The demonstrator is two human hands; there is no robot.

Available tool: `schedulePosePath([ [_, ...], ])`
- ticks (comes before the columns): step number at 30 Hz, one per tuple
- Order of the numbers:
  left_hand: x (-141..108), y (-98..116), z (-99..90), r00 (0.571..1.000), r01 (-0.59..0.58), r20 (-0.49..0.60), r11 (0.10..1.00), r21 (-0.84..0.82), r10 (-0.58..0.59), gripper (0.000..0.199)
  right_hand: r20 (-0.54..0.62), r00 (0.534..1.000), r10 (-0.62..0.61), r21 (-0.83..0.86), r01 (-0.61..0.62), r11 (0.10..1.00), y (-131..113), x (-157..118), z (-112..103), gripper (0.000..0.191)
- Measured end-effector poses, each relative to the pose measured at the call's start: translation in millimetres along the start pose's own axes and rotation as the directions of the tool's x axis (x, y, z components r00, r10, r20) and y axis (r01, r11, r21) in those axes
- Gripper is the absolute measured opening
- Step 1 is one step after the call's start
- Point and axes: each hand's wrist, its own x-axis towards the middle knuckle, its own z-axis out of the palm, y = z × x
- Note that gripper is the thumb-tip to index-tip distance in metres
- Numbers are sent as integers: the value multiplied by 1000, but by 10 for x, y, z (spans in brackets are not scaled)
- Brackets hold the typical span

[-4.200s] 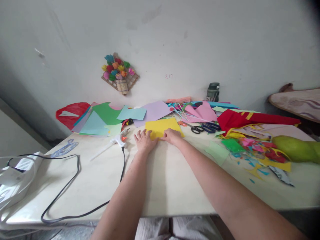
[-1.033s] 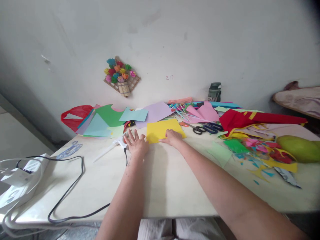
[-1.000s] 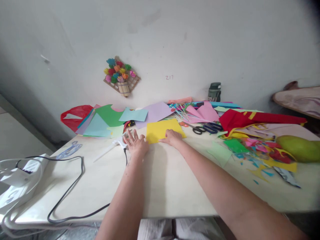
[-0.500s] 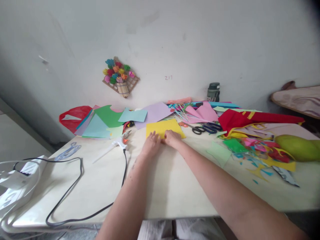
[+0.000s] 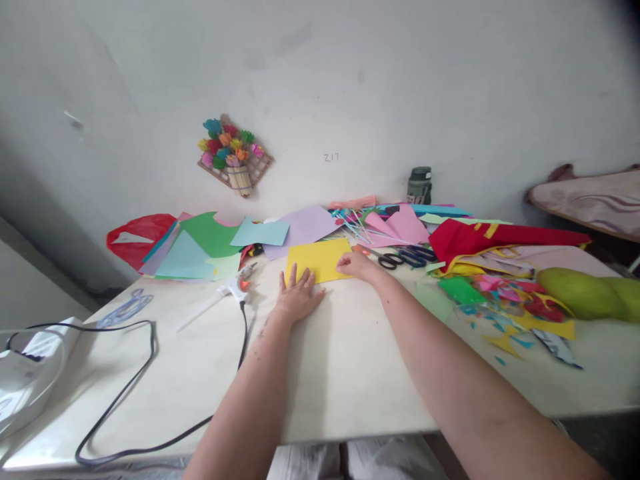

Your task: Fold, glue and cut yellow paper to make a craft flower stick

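Observation:
A yellow sheet of paper (image 5: 320,259) lies flat on the table in front of me. My left hand (image 5: 299,293) is spread open, its fingertips pressing the sheet's lower left part and its palm on the table. Curled closed, my right hand (image 5: 356,265) rests at the sheet's lower right corner, knuckles against the paper. I see nothing held in it, though its fingertips are partly hidden. Just right of it are black-handled scissors (image 5: 389,261) and dark blue-handled scissors (image 5: 417,256).
Left lies a white glue gun (image 5: 233,289) with a black cord (image 5: 150,353) leading toward a power strip (image 5: 37,360). Coloured papers (image 5: 210,237) line the back. A red cloth (image 5: 470,240), paper scraps (image 5: 500,287) and green fruit (image 5: 575,293) are on the right. A bottle (image 5: 419,185) stands behind.
My right hand has slid right along the lower edge of the yellow paper to its corner. My left hand has moved slightly down and left, fingers spread wider. The view has shifted a little.

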Motion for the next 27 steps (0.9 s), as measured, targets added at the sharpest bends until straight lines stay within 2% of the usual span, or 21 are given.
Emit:
schedulePosePath([
  [4,7,-9,0,996,71,-60,997,11,-70,56,107,993,-40,-127,54,990,-39,-64,-41,14],
  [6,14,-18,-37,984,127,-126,992,-7,-127,53,136,989,-51,-180,75,981,-65,-80,-43,14],
  [8,22,-34,-92,952,187,-232,980,-70,-198,49,160,986,-55,-221,90,971,-86,-84,-30,15],
  [10,30,-59,-144,895,243,-327,946,-214,-304,42,176,983,-60,-236,101,967,-103,-80,-8,16],
  [11,33,-72,-162,863,271,-339,909,-316,-375,38,182,981,-65,-232,107,967,-112,-77,4,15],
  [13,43,-91,-177,819,309,-256,771,-557,-513,33,186,980,-64,-212,104,972,-135,-72,30,15],
  [15,54,-89,-169,813,343,-46,540,-769,-581,30,196,979,-49,-167,82,983,-169,-68,55,14],
  [17,61,-63,-159,824,378,173,296,-878,-539,27,204,978,-39,-102,61,993,-218,-72,76,14],
  [19,57,-22,-162,836,411,322,119,-904,-445,27,210,977,-29,-22,34,999,-280,-89,88,14],
  [21,43,16,-179,848,415,388,-2,-910,-361,30,205,979,4,60,-17,998,-350,-124,90,15],
  [23,31,41,-195,860,379,395,-113,-918,-324,29,198,979,54,133,-81,988,-416,-168,90,17],
  [25,34,51,-195,866,319,373,-206,-925,-334,24,202,976,84,190,-123,974,-465,-205,101,18],
  [27,59,52,-173,861,264,348,-260,-929,-370,18,217,972,88,231,-138,963,-490,-220,130,17],
])
